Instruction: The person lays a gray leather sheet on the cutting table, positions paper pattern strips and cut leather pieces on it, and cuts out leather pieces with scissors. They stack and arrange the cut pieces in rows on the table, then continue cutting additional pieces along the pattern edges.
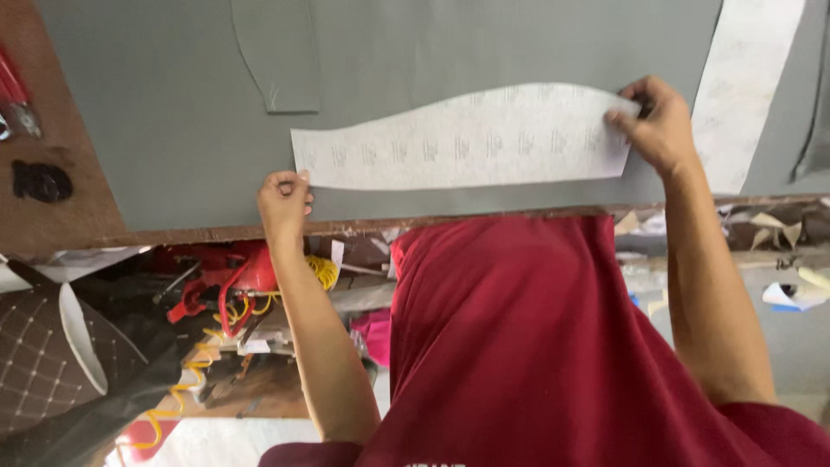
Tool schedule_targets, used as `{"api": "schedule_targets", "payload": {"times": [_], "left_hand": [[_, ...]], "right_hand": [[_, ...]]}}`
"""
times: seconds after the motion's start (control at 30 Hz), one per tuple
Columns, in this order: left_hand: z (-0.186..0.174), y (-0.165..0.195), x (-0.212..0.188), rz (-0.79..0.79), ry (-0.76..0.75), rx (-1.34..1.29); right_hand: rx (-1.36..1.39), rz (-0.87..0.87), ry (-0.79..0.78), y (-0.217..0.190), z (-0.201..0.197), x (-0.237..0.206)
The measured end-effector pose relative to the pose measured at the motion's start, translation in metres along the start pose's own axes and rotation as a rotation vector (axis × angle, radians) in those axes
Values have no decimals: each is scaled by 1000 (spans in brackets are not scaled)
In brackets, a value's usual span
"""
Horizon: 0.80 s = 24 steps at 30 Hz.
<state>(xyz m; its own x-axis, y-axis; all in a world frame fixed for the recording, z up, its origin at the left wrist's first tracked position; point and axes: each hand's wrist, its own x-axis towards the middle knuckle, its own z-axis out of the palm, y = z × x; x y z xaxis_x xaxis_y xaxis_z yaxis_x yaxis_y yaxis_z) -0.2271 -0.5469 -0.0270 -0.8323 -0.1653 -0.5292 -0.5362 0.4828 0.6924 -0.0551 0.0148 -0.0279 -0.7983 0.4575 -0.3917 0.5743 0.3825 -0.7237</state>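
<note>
A long white paper pattern (467,138) with a wavy top edge lies flat on a wide sheet of grey material (173,112) spread over the table. My left hand (284,201) pinches the pattern's lower left corner near the table's front edge. My right hand (659,121) grips the pattern's right end, fingers pressed on top of it. Both arms reach out from a dark red shirt (536,346).
A cut grey piece (278,60) lies on the sheet at the back. Another white pattern strip (745,86) runs along the right. Red-handled tool (13,95) and a black object (39,182) sit on the brown tabletop, left. Below the edge: red tools, yellow coiled hose (324,270), quilted roll (43,363), scraps.
</note>
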Motion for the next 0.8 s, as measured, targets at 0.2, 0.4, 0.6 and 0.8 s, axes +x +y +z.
{"api": "schedule_targets", "payload": {"times": [0.2, 0.4, 0.6, 0.8], "left_hand": [[22, 40, -22, 313, 0, 2], [59, 126, -57, 399, -127, -106], [50, 194, -51, 753, 131, 55], [-1, 281, -42, 823, 308, -355]], "right_hand": [[-109, -69, -82, -15, 4, -8], [-102, -191, -94, -45, 31, -14], [-394, 72, -76, -83, 21, 6], [-308, -82, 149, -121, -25, 68]]}}
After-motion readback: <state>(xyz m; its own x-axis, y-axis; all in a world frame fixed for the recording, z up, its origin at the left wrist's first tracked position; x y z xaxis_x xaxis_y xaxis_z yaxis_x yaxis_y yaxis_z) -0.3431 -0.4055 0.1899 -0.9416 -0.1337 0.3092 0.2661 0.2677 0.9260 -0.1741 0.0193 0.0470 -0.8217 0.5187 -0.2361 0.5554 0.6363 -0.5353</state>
